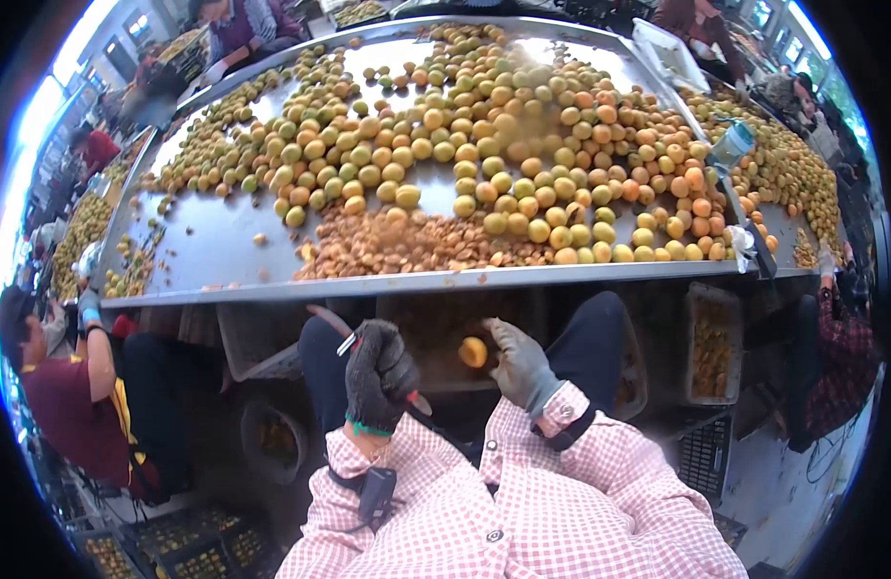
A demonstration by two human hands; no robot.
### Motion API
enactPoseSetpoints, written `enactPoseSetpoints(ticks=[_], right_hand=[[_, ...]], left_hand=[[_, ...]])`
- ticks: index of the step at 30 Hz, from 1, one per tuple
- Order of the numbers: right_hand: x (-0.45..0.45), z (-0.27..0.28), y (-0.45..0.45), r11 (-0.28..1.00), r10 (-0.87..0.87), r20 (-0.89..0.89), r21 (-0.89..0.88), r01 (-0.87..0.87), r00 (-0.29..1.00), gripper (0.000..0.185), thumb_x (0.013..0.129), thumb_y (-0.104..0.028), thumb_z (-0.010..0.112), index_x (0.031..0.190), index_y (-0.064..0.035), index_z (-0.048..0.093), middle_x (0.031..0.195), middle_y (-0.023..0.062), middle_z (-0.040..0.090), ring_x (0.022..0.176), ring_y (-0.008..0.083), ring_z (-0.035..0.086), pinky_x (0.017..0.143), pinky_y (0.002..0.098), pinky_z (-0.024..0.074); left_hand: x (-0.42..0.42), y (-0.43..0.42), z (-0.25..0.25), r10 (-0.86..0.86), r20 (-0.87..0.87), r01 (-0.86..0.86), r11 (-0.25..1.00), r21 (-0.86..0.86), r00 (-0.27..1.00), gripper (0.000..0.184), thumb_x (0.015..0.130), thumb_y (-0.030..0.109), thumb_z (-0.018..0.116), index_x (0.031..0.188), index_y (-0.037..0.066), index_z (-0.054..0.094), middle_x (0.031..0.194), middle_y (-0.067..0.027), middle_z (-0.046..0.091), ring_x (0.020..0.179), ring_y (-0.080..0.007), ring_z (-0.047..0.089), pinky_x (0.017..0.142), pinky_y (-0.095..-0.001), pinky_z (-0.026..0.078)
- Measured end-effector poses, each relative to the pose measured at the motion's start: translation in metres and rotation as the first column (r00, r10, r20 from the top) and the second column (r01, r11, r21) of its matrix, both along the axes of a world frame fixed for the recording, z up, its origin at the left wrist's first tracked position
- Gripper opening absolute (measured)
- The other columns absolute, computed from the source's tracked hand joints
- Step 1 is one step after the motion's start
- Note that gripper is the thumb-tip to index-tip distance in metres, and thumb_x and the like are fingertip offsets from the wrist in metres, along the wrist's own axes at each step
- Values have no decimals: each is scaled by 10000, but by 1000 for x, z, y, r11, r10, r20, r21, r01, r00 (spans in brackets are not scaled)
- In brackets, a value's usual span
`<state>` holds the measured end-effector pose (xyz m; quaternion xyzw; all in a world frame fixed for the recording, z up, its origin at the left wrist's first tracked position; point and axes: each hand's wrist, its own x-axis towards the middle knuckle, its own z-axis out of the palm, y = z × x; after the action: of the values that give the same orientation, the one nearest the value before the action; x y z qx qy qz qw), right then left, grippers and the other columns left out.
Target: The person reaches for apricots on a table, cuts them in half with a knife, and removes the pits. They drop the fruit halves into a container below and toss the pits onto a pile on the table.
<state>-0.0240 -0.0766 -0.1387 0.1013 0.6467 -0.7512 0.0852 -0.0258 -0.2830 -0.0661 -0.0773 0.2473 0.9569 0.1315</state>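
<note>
My left hand, in a dark knit glove, is closed around a slim tool with a curved brownish end. A shiny band and red bits show beside the fist; the tool's kind is unclear. My right hand wears a grey glove, its thumb and fingers apart. Just left of those fingers is an orange-yellow piece of fruit, seemingly in the air with a small gap to the glove. Both hands are over my lap, below the table's front edge. Past that edge lies a heap of small brown pits or fruit pieces.
A metal table with a raised rim carries many round yellow-orange fruits. Under it stand a pale bin, a crate of fruit pieces and a bucket. Co-workers sit left and right.
</note>
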Motion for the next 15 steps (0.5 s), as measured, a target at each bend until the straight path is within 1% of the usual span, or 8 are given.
enactPoseSetpoints(ticks=[2,4,6,10,11,12,14,15], right_hand=[[-3,-3,2,989,-140,59,66,136,988,435,965,-358,505,1208,1,533,1144,75,596,1080,149,527,933,270,418],[-12,5,4,975,-209,155,-49,219,966,306,991,-274,465,1145,-25,554,955,52,614,842,134,576,742,290,476],[-17,40,10,923,169,305,-384,-42,937,274,991,-274,466,1122,-50,554,822,24,591,675,86,533,628,224,444],[-75,64,13,984,127,-67,-118,-134,990,311,941,-229,562,1196,-61,502,822,32,571,713,113,549,653,243,461],[-90,69,13,930,106,-282,369,6,954,400,850,-227,660,1176,-52,507,910,84,589,740,186,572,643,299,473],[-101,71,17,929,94,-291,371,22,952,400,850,-227,660,1176,-52,507,910,84,589,740,186,572,643,299,473],[-124,76,27,615,264,-572,720,321,777,494,783,-242,706,1201,-70,506,1014,137,585,944,294,567,823,375,462],[-130,86,33,701,297,-455,701,132,839,484,754,-252,709,1173,-75,545,1054,177,580,1066,357,515,944,420,398]], left_hand=[[-1,-4,-7,4,39,-4,1000,-5,999,187,978,263,475,933,100,555,560,59,304,397,-46,278,368,-218,231],[-2,-5,-11,-6,64,9,999,-48,998,234,995,299,440,884,128,556,552,71,290,398,-27,283,357,-195,234],[-4,-9,-25,-15,88,18,999,-35,996,204,983,278,462,900,118,557,554,63,307,396,-40,285,362,-209,239],[-12,-6,-39,-32,154,40,998,-52,988,171,968,259,489,912,113,559,551,53,329,386,-59,284,364,-230,248],[-14,-7,-45,-51,152,64,995,-75,987,168,964,261,494,908,118,561,545,52,323,381,-62,280,362,-235,247],[-15,-8,-47,-65,143,77,994,-74,988,168,964,261,494,908,118,561,545,52,323,381,-62,280,362,-235,247],[-19,-6,-46,-37,198,67,987,-146,980,169,962,262,498,904,117,561,537,51,314,382,-63,281,362,-237,245],[-20,-5,-46,-16,212,55,982,-180,977,168,964,262,497,904,119,561,527,49,298,380,-65,278,359,-240,239]])
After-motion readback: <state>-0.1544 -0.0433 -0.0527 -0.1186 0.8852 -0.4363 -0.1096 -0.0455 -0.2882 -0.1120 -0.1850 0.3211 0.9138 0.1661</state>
